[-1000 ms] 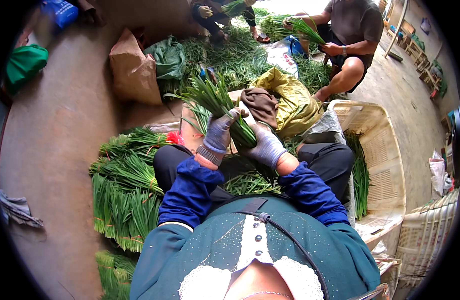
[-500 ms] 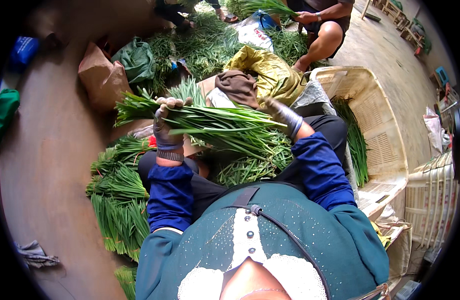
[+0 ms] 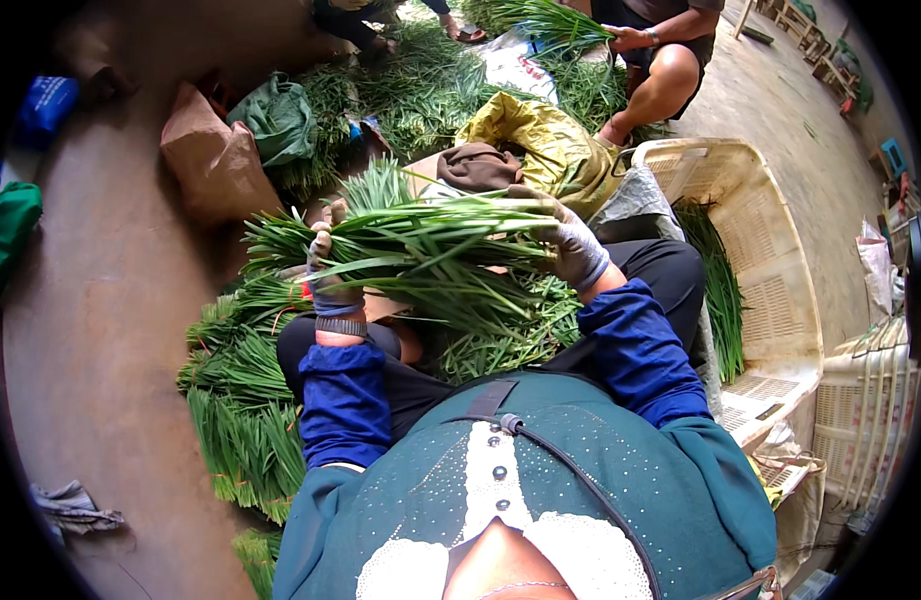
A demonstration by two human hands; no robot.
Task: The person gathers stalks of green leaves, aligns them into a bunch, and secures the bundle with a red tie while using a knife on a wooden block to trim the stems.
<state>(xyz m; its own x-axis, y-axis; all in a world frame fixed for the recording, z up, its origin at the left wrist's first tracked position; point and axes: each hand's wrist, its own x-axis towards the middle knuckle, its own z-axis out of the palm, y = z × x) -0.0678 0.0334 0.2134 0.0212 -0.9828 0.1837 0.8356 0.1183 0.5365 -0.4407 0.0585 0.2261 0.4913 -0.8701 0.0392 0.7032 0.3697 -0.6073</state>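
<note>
Across my lap, at chest height, a loose bunch of garlic chives (image 3: 430,235), long flat green leaves, lies between my two gloved hands. My left hand (image 3: 330,265) is closed around its left end, with leaf ends sticking out past the fingers. At the right end, my right hand (image 3: 572,238) grips the leaves, its fingers laid over the top of them and its thumb hidden. Below the bunch, loose chives (image 3: 500,345) lie between my legs. Tied bundles of chives (image 3: 245,440) are stacked along my left side.
A cream plastic crate (image 3: 780,270) with chives inside stands at my right. Ahead lie a yellow sack (image 3: 560,150), a brown cloth (image 3: 477,167), a tan bag (image 3: 215,155) and a heap of chives (image 3: 410,90). Another person's hand (image 3: 632,38) holds chives at the far right.
My right hand has come in from beside the bunch and taken hold of its right end. The leaves there are gathered and lifted slightly; my left hand keeps its grip.
</note>
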